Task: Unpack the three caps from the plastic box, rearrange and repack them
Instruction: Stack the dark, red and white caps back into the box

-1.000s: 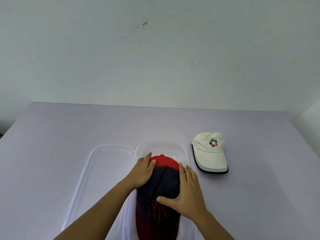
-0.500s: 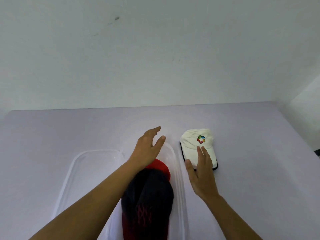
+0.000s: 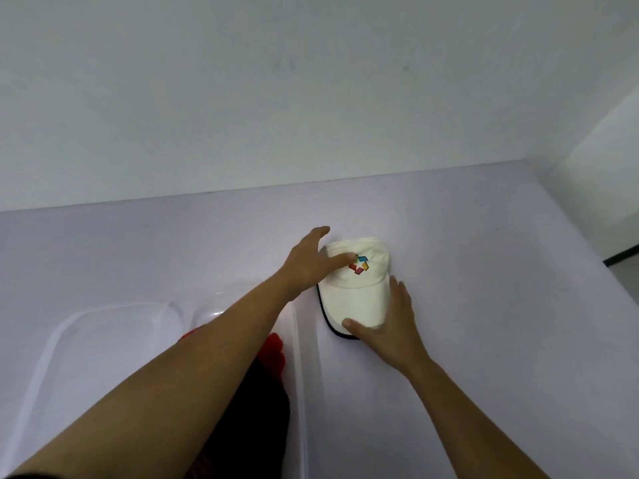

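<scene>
Both hands have left the box and now sit on the white cap [image 3: 358, 288], which lies on the table [image 3: 484, 305] just right of the box. Left hand [image 3: 307, 262] has its fingers loosely spread over the cap's crown, the thumb lying across the cloth beside the coloured logo [image 3: 359, 264] and the other fingers curling around the crown's far left side. Right hand [image 3: 390, 326] has its thumb pressed on the brim's near edge and its fingers laid together along the brim's right side; whether they reach under it cannot be told. Neither hand has lifted the cap off the table. Under the left forearm, the red cap [image 3: 275, 350] and dark cap [image 3: 262, 409] lie stacked in the clear box [image 3: 299, 375]. Its lid [image 3: 86, 340] lies flat just to the left.
</scene>
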The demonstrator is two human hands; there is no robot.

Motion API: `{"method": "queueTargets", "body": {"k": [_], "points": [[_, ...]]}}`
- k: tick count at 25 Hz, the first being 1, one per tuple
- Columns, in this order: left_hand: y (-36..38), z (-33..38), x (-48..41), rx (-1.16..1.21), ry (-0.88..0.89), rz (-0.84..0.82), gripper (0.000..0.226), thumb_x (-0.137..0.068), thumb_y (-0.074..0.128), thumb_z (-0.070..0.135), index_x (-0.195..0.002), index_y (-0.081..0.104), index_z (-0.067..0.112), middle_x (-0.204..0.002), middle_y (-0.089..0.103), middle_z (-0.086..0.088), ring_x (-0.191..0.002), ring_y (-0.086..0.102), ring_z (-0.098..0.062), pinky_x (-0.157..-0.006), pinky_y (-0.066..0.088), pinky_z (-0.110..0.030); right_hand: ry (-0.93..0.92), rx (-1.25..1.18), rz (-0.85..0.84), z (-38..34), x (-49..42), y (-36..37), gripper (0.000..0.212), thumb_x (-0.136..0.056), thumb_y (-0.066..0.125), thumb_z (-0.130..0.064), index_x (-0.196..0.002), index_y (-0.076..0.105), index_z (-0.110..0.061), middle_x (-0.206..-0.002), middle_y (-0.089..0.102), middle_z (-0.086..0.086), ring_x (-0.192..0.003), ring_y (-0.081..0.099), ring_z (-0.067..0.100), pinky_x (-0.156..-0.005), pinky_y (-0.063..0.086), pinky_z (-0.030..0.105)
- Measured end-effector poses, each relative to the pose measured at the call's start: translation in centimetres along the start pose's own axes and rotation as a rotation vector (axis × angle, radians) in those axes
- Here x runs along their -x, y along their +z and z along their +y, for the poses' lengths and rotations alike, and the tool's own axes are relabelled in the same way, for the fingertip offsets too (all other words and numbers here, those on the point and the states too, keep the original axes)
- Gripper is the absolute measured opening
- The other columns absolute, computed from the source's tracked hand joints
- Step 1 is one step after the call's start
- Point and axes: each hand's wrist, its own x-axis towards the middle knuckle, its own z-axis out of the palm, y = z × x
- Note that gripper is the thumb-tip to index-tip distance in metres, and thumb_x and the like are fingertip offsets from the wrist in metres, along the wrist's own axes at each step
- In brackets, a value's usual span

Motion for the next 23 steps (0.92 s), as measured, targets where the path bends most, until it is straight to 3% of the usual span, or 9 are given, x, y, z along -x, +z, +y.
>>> {"method": "queueTargets", "body": {"k": [3, 7, 12, 16, 21, 23], "points": [[1.6, -0.5, -1.2, -0.045, -0.010, -0.057, 0.081, -0.071, 0.078, 0.041, -0.139, 0.038, 0.023, -0.137, 0.047, 0.002, -0.122, 0.046, -0.016, -0.099, 0.041, -0.028, -0.043, -0.045, 0.020, 1.1, -0.2, 0.4, 0.117, -0.052, 0.070, -0.071, -0.145, 0.014, -0.027, -0.149, 0.029, -0.003, -0.136, 0.030, 0.019, -0.109, 0.035, 0.045], [2.2, -1.0, -2.5, -0.051, 0.008, -0.042, 0.063, -0.065, 0.083, 0.040, -0.121, 0.057, 0.026, -0.119, 0.062, 0.006, -0.108, 0.056, -0.013, -0.093, 0.048, -0.029, -0.094, -0.068, 0.038, 1.7, 0.3, 0.9, 0.113, -0.058, 0.063, -0.072, -0.146, 0.009, -0.027, -0.153, 0.021, -0.005, -0.139, 0.023, 0.014, -0.112, 0.028, 0.035], [2.3, -1.2, -3.5, -0.027, -0.035, -0.170, 0.038, -0.063, 0.084, 0.033, -0.096, 0.072, 0.019, -0.103, 0.072, -0.001, -0.100, 0.062, -0.017, -0.087, 0.049, -0.033, -0.114, -0.085, 0.062, 1.8, 0.8, 1.4, 0.111, -0.059, 0.062, -0.071, -0.146, 0.009, -0.027, -0.154, 0.019, -0.007, -0.140, 0.020, 0.010, -0.110, 0.023, 0.026], [2.5, -1.6, -3.5, 0.054, -0.006, -0.215, 0.034, -0.057, 0.079, 0.032, -0.085, 0.076, 0.013, -0.099, 0.074, -0.006, -0.097, 0.065, -0.016, -0.092, 0.048, -0.037, -0.101, -0.098, 0.057, 1.7, 1.2, 1.4, 0.113, -0.059, 0.062, -0.071, -0.147, 0.008, -0.026, -0.155, 0.018, -0.007, -0.141, 0.018, 0.009, -0.110, 0.021, 0.024], [1.2, -0.5, -2.5, 0.123, 0.089, -0.189, 0.011, -0.071, 0.079, 0.027, -0.072, 0.076, 0.017, -0.078, 0.075, 0.002, -0.076, 0.059, -0.002, -0.074, 0.039, -0.023, -0.041, -0.268, 0.081, 1.3, 2.3, 0.3, 0.128, -0.046, 0.063, -0.082, -0.146, 0.001, -0.031, -0.153, 0.007, -0.015, -0.142, 0.009, 0.006, -0.115, 0.020, 0.034], [-0.7, 1.2, -1.8, 0.155, 0.160, -0.130, 0.008, -0.072, 0.079, 0.026, -0.071, 0.076, 0.018, -0.075, 0.074, 0.004, -0.073, 0.059, -0.004, -0.072, 0.038, -0.024, -0.027, -0.322, 0.105, 0.4, 3.4, -0.1, 0.130, -0.040, 0.059, -0.088, -0.142, 0.000, -0.035, -0.146, 0.008, -0.019, -0.138, 0.011, 0.004, -0.115, 0.019, 0.033]]}}
